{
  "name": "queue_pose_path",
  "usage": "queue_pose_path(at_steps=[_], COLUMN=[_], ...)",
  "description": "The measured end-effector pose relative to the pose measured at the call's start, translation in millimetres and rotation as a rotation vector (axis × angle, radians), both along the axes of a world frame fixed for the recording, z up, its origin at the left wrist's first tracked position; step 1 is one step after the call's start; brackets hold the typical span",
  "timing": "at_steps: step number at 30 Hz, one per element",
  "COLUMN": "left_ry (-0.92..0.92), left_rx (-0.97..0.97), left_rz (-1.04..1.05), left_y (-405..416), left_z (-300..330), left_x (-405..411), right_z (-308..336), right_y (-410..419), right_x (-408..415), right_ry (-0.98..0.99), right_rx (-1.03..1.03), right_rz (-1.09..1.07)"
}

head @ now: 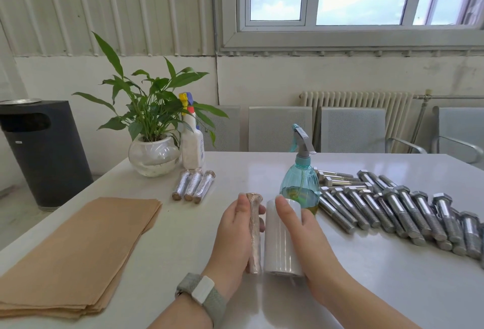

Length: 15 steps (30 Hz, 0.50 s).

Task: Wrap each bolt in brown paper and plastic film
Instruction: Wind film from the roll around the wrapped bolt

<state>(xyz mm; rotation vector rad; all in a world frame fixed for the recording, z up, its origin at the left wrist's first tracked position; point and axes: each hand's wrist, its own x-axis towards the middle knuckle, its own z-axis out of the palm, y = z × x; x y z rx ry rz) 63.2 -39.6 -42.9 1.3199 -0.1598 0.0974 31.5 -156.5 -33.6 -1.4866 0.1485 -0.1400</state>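
While the left hand (235, 234) is curling its fingers (242, 204) round a paper-wrapped bolt (254, 234), the scene is reading as follows.

Step in hand: the plastic-film stage is looking under way on this bolt; it is already wearing brown paper, with what seems a sheen of film over it.
Left hand: it is gripping the bolt along its length, thumb side toward the person, and holding it upright-leaning just beside the film roll (282, 239).
Right hand (309, 234): it is lying over the roll with fingers fairly straight and close together, pressing or steadying it rather than clamping it; whether the thumb is hooking under the roll is hidden.
Bolt and roll: they are sitting side by side, touching or nearly so; I cannot tell whether a film tail is joining them.
Finished pieces: three wrapped bolts (193, 185) are lying together near the plant bowl (153, 157).
Waiting stock: bare bolts (392, 210) are lying in a loose row on the right of the table (183, 237).
Paper supply: a stack of brown sheets (78, 252) is lying on the left.
Other items: a teal spray bottle (301, 184) is standing just behind the roll, and a white one (192, 145) beside the plant.
Next move, as I judge it: the film is probably needing to be torn or smoothed off, which is calling for a firm hold on the roll while the bolt is turning, then setting the piece by the other three.
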Motion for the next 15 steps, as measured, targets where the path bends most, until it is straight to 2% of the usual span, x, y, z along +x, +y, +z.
queue_pose_path(at_steps=[4, 11, 15], left_ry=[-0.056, 0.001, 0.082], left_rx=[0.051, -0.240, -0.301], left_rz=[0.050, -0.081, -0.207], left_y=[0.4, -10.2, -8.8], left_z=[0.0, 9.9, 12.0], left_x=[-0.3, -19.1, -23.2], right_z=[1.2, 2.7, 4.4], right_y=[5.2, 10.5, 7.1], right_x=[-2.0, -6.5, -6.7], right_ry=[-0.058, -0.135, -0.106], right_rx=[-0.089, -0.244, -0.237], right_rz=[-0.066, -0.214, -0.237])
